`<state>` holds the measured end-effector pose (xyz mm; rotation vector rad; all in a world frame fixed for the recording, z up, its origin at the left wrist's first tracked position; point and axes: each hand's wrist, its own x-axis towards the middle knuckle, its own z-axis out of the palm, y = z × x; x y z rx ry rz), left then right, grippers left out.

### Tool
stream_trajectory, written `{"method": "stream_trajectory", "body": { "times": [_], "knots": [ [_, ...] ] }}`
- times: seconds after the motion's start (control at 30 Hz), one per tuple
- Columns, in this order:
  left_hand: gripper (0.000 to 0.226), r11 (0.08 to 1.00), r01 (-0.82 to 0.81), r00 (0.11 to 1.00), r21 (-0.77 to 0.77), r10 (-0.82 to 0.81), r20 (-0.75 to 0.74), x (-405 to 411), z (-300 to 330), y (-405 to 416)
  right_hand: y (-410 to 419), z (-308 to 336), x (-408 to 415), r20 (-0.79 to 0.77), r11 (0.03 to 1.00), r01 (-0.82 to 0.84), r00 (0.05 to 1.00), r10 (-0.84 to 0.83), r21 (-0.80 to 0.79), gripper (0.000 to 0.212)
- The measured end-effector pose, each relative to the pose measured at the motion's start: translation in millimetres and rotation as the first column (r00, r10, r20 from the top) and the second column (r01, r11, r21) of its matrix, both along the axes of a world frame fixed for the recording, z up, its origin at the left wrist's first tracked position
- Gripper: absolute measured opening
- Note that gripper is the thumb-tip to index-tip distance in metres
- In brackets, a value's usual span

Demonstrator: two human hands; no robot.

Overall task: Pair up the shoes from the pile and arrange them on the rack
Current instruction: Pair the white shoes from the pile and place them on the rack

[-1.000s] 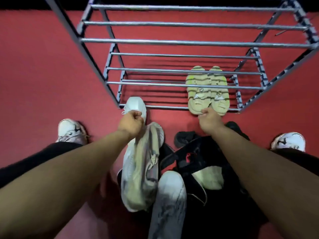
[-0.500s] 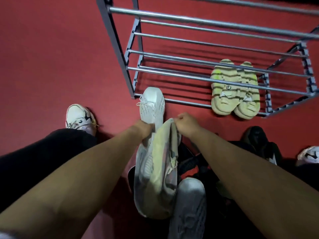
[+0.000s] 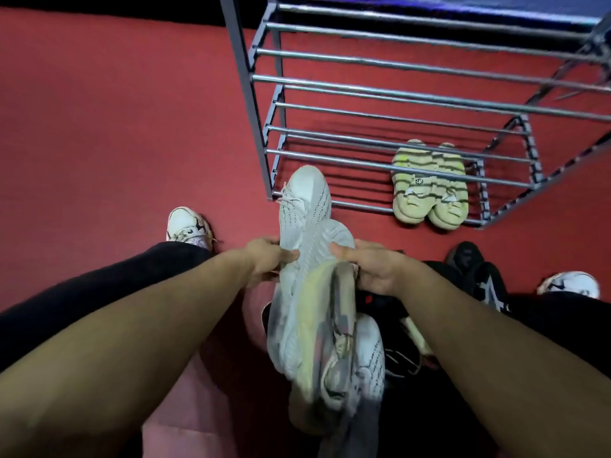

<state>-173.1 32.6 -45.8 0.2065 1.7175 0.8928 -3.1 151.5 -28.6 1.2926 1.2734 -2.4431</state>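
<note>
Pile of shoes (image 3: 400, 342) sits on the floor between the person's legs: dark shoes, a black sneaker (image 3: 476, 272) at the right edge, a grey knit sneaker (image 3: 370, 355) low in the heap. Person's own white shoes flank it, left shoe (image 3: 186, 226) and right shoe (image 3: 568, 284). Floor (image 3: 115, 127) is red carpet; dark strip of wall along the top. Metal rack (image 3: 380, 94) stands ahead, bar shelves only; bottom shelf holds one pair of yellow-green slippers (image 3: 429, 190) side by side, toward its right end, heels at the front bar. Left hand (image 3: 267, 262) and right hand (image 3: 373, 269) both grip a pale grey sneaker (image 3: 310, 292), fingers curled round its sides, sole facing up. A second grey sneaker (image 3: 305, 196) lies just beyond, toe touching or overlapping the rack's front bar; can't tell if it's held.
</note>
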Motion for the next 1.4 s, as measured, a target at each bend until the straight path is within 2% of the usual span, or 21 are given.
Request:
{"method": "stream_trajectory", "body": {
  "times": [0.1,0.2,0.23,0.3,0.37,0.43,0.5,0.57,0.6,0.67,0.77,0.8,0.87,0.93,1.0,1.13,1.23,1.3,1.37,1.4],
  "knots": [
    [0.027,0.998,0.053,0.999,0.037,-0.053,0.003,25.2,33.3,-6.9,-0.8,38.9,36.0,0.004,1.0,-0.004,1.0,0.004,0.0,0.034],
    [0.027,0.998,0.041,0.995,0.056,-0.035,-0.092,50.9,57.8,-2.5,5.3,76.0,67.3,0.011,0.997,0.049,0.999,-0.05,0.066,0.035],
    [0.025,0.998,0.016,0.987,0.059,-0.006,-0.163,56.7,65.9,-1.0,9.0,87.2,76.6,0.039,0.985,0.109,0.993,-0.115,0.133,0.038],
    [0.026,0.996,-0.04,0.954,0.075,0.06,-0.293,61.9,78.5,1.9,19.6,104.5,96.6,0.153,0.902,0.202,0.949,-0.277,0.382,0.053],
    [0.025,0.993,-0.076,0.939,0.093,0.102,-0.33,64.3,89.9,1.4,25.9,118.8,112.9,0.309,0.764,0.089,0.88,-0.362,0.639,0.061],
    [0.02,0.992,-0.082,0.947,0.093,0.107,-0.302,67.6,99.7,-3.4,15.7,124.3,120.6,0.443,0.679,-0.096,0.822,-0.357,0.727,0.065],
    [0.019,0.992,-0.085,0.964,0.092,0.105,-0.242,73.5,105.1,-10.7,-10.6,119.5,120.6,0.523,0.654,-0.248,0.811,-0.264,0.715,0.07],
    [0.014,0.99,-0.096,0.973,0.1,0.114,-0.199,78.5,106.9,-18.1,-44.7,98.6,113.6,0.513,0.713,-0.292,0.852,-0.11,0.638,0.073],
    [0.011,0.99,-0.094,0.979,0.102,0.111,-0.172,83.2,106.3,-23.1,-60.8,83.9,111.7,0.44,0.799,-0.224,0.896,-0.056,0.558,0.072],
    [0.006,0.989,-0.102,0.987,0.111,0.114,-0.109,89.8,102.2,-34.2,-82.6,56.6,108.9,0.243,0.935,0.023,0.963,-0.116,0.354,0.062],
    [0.011,0.985,-0.127,0.991,0.12,0.131,-0.026,92.8,92.6,-53.1,-83.7,36.9,122.1,0.041,0.949,0.302,0.951,-0.307,0.089,0.031],
    [0.016,0.983,-0.137,0.99,0.121,0.138,0.0,93.2,90.0,-58.3,-78.0,33.7,130.3,0.042,0.931,0.36,0.931,-0.362,0.058,0.024],
    [0.02,0.98,-0.159,0.987,0.121,0.156,0.033,94.8,85.9,-65.3,-62.1,29.8,151.6,0.173,0.885,0.378,0.886,-0.431,0.271,0.022],
    [0.018,0.976,-0.183,0.982,0.121,0.176,0.062,98.8,85.0,-67.1,-48.2,22.6,173.4,0.311,0.81,0.232,0.838,-0.448,0.539,0.027],
    [0.017,0.975,-0.197,0.978,0.1,0.188,0.095,102.7,84.9,-66.3,-41.3,14.1,190.1,0.396,0.756,0.093,0.807,-0.439,0.648,0.026],
    [0.014,0.97,-0.222,0.967,0.096,0.207,0.15,101.4,84.7,-62.2,-45.0,-7.7,207.6,0.517,0.816,0.077,0.739,-0.432,0.572,0.023],
    [0.016,0.974,-0.194,0.969,0.12,0.171,0.177,98.3,80.6,-62.3,-52.8,-8.5,205.4,0.617,0.762,-0.29,0.767,-0.177,0.579,0.028],
    [0.022,0.978,-0.163,0.975,0.129,0.139,0.174,97.6,77.2,-64.8,-60.4,-5.3,198.9,0.685,0.689,-0.497,0.729,0.001,0.528,0.027],
    [0.024,0.979,-0.159,0.977,0.125,0.138,0.164,97.7,75.0,-69.0,-67.9,-1.3,192.6,0.72,0.628,-0.606,0.686,0.103,0.488,0.045],
    [0.024,0.98,-0.162,0.977,0.119,0.143,0.156,97.9,74.5,-71.0,-70.7,1.7,190.1,0.707,0.619,-0.612,0.696,0.124,0.492,0.046]
  ]
}}
